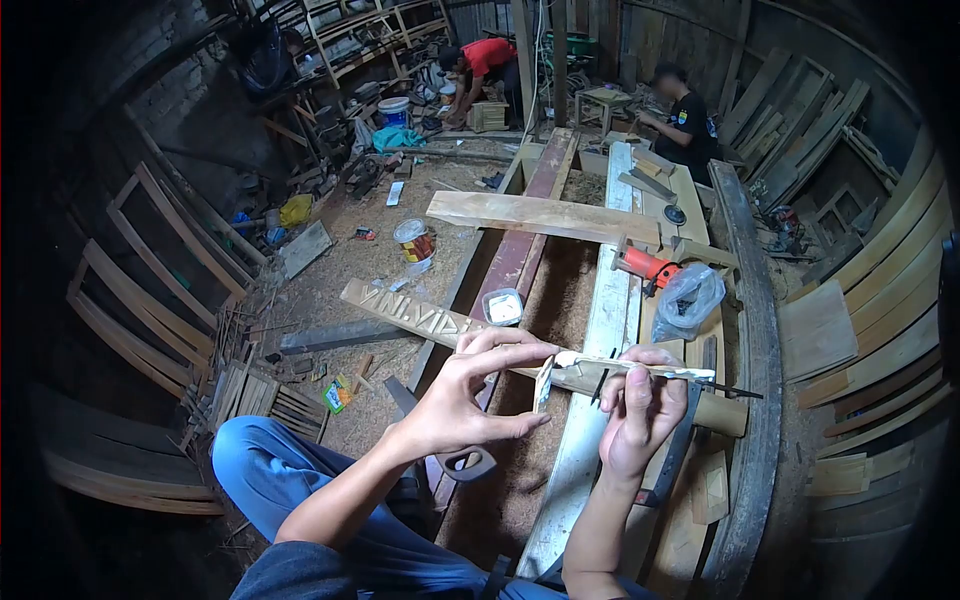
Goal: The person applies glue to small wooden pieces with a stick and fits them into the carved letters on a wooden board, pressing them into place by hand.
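My left hand [480, 390] is closed, thumb and fingers pinching a small pale wooden piece [543, 386] with white smears. In my right hand [640, 405] is a thin stick [690, 373] coated with white paste, and a dark thin rod pokes out beyond it to the right. The stick's left tip touches or nearly touches the small piece. Beneath both hands lies a long board [400, 309] with raised letters; my hands hide part of it. Just above them stands an open tub of white paste [503, 307].
A red power tool [645, 265] and a clear plastic bag [688, 300] lie on the right of the bench. A saw handle [466, 463] is below my left hand. One person in red [488, 58] bends at the back; another person in black [690, 120] sits at the back right.
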Demonstrator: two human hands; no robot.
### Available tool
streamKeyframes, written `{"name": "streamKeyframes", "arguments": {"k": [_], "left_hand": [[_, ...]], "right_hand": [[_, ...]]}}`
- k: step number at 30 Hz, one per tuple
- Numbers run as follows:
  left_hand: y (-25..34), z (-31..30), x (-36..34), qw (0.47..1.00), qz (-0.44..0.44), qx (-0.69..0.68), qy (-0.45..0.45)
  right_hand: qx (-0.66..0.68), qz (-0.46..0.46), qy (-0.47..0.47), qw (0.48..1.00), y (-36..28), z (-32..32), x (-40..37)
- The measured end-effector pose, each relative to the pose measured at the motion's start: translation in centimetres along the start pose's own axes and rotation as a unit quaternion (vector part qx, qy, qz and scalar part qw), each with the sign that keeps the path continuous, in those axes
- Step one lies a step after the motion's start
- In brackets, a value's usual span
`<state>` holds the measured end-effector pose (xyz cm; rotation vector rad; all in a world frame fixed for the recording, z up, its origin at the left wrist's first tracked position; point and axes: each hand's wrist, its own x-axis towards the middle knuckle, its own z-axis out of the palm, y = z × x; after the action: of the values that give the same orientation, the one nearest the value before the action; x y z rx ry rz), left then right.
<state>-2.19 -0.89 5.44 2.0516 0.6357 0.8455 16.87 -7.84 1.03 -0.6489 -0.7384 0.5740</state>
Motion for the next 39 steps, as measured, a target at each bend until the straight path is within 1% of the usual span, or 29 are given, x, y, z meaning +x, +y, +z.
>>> {"name": "streamKeyframes", "arguments": {"k": [2, 4, 5, 7, 9, 12, 15, 17, 19, 21, 24, 28, 30, 33, 34, 37, 39], "left_hand": [[0.2, -0.1, 0.0, 1.0, 0.002, 0.024, 0.005], [0.1, -0.2, 0.1, 1.0, 0.002, 0.016, 0.005], [0.0, -0.2, 0.1, 1.0, 0.0, 0.008, 0.004], [0.0, -0.2, 0.1, 1.0, 0.011, 0.018, 0.001], [0.0, -0.2, 0.2, 0.999, 0.021, 0.029, -0.002], [0.0, -0.1, 0.1, 1.0, 0.009, -0.004, 0.011], [0.2, -0.2, 0.2, 1.0, 0.023, 0.017, 0.01], [0.3, -0.2, 0.2, 0.999, 0.025, 0.022, 0.004], [0.4, -0.2, 0.2, 1.0, 0.026, 0.018, 0.001], [0.4, -0.2, 0.2, 1.0, 0.026, 0.013, -0.002], [0.2, -0.1, 0.1, 1.0, 0.02, 0.01, 0.005], [0.2, 0.0, 0.2, 1.0, 0.018, 0.015, 0.0], [0.2, 0.0, 0.2, 1.0, 0.023, 0.015, -0.002], [0.3, 0.1, 0.1, 1.0, 0.007, 0.026, -0.011], [0.2, 0.2, 0.1, 1.0, 0.001, 0.019, -0.007], [0.2, 0.1, 0.2, 1.0, 0.002, 0.023, -0.003], [0.2, -0.1, 0.2, 0.999, 0.009, 0.034, -0.003]], "right_hand": [[0.022, -0.001, -0.014, 1.0, 0.0, -0.1, 0.0], [0.055, 0.005, -0.04, 0.998, 0.1, -0.6, -0.2], [0.055, 0.004, -0.041, 0.998, 0.2, -0.6, -0.3], [0.022, 0.016, -0.073, 0.997, 0.1, -0.5, -0.3], [0.019, 0.017, -0.068, 0.997, 0.0, 0.0, -0.4], [0.015, 0.004, -0.045, 0.999, 0.0, 0.2, -0.3], [0.028, -0.025, -0.038, 0.999, -0.1, 0.1, -0.2], [0.032, -0.027, -0.04, 0.998, 0.0, -0.1, -0.1], [0.053, -0.026, -0.098, 0.993, 0.1, -0.6, 0.0], [0.041, -0.021, -0.095, 0.994, 0.0, -0.4, -0.1], [0.005, -0.001, -0.026, 1.0, -0.1, 0.4, -0.3], [0.022, -0.021, -0.023, 0.999, 0.0, -0.1, -0.1], [0.051, -0.037, -0.09, 0.994, 0.4, -0.9, 0.0], [0.025, -0.014, -0.081, 0.996, 0.3, -0.5, -0.2], [0.013, 0.003, -0.05, 0.999, 0.2, -0.3, -0.4], [0.017, -0.002, -0.025, 1.0, 0.1, 0.2, -0.4], [0.02, -0.012, -0.029, 0.999, 0.2, 0.0, -0.3]]}}
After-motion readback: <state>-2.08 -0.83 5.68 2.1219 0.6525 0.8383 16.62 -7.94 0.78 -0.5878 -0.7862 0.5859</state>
